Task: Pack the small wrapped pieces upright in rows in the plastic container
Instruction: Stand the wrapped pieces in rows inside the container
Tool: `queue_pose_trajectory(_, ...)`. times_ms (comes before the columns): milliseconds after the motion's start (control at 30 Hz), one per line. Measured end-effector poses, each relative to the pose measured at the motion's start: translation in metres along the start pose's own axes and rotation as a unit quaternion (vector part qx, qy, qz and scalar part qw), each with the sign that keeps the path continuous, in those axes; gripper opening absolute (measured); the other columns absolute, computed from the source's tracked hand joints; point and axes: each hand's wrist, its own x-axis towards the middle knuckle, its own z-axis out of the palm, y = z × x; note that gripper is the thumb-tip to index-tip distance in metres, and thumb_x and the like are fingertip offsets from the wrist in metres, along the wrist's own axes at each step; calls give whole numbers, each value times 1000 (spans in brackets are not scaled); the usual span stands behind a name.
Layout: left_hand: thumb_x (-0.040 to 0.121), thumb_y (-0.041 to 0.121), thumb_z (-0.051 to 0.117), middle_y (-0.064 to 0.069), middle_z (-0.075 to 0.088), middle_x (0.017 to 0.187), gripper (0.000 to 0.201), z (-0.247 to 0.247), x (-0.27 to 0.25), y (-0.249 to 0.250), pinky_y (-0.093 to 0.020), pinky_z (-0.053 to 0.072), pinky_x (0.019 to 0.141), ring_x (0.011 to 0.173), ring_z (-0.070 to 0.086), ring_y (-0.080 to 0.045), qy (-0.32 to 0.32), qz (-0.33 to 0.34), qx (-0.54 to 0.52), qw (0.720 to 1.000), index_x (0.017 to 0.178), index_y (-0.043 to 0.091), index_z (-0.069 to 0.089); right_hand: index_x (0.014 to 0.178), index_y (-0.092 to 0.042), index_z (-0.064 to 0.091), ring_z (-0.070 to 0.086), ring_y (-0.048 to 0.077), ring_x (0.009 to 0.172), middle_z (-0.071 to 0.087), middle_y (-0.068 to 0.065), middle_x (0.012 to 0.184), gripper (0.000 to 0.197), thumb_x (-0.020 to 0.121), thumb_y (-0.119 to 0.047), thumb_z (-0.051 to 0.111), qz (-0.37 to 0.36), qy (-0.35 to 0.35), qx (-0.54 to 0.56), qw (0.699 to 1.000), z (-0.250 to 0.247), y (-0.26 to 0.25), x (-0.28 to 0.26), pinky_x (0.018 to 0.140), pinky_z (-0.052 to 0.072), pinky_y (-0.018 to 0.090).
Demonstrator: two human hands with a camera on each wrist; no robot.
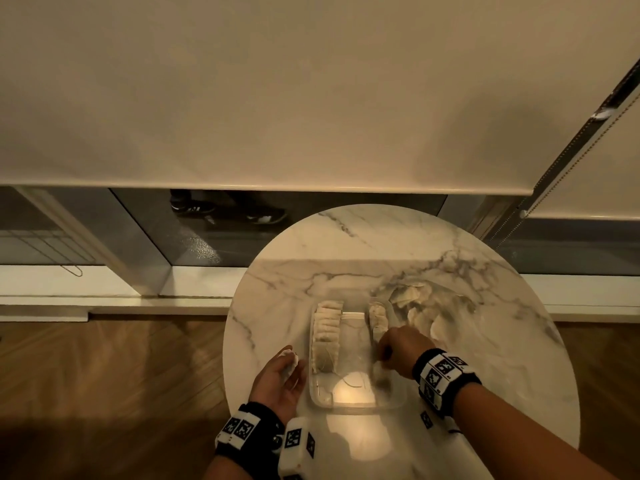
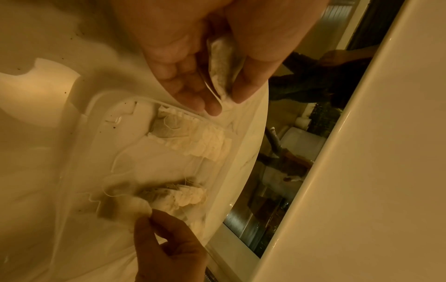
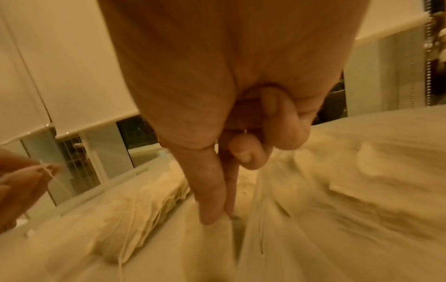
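Note:
A clear plastic container (image 1: 394, 400) sits mid-table. Inside, a long row of pale wrapped pieces (image 1: 325, 336) stands upright along its left wall, and a shorter row (image 1: 376, 317) stands along the right wall. My left hand (image 1: 289, 358) hovers beside the container's left rim and holds one wrapped piece (image 2: 220, 64) between thumb and fingers. My right hand (image 1: 382, 355) reaches into the right side. Its thumb and forefinger pinch a blurred piece (image 2: 125, 208) at the near end of the short row (image 2: 183, 194). The other fingers are curled in the right wrist view.
A loose heap of wrapped pieces (image 1: 420, 308) lies on the round marble table (image 1: 346, 244), right of the container. Strings (image 1: 351, 382) trail on the container floor. The table's left edge is close to my left hand; wooden floor and a window sill lie beyond.

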Motion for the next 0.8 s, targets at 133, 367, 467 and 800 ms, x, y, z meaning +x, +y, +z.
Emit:
queue_pose_trajectory(133,93,7,60,-6,64,93,9,-2,0,3,-32,48,71,85,61,-21,0,-1,3,1000,92,14,66,97,-35,73,66,19,93,70,-4,103,17,86,-26,64,2,16,-63,998,-2,-4,9,82,54,30)
queue_pose_trajectory(367,93,6,59,-7,62,93,11,-5,0,7,-32,48,71,86,60,-21,-1,-3,-6,1000,92,15,65,99,-32,71,65,22,102,67,0,111,19,91,-27,55,26,38,-101,994,-5,-7,19,82,50,31)
queue_pose_trajectory(467,92,8,59,-6,62,92,10,-6,0,7,-32,48,71,86,61,-22,-3,-2,-9,1000,91,16,65,103,-30,70,64,23,104,66,1,114,20,92,-26,53,36,43,-111,992,-6,-7,20,85,51,33)
queue_pose_trajectory(800,92,8,59,-6,62,93,10,-8,-4,4,-32,48,72,88,61,-22,-9,0,-7,1000,93,16,65,112,-27,64,62,24,107,64,3,118,27,99,-27,41,21,77,-100,992,-6,-5,19,88,49,33)
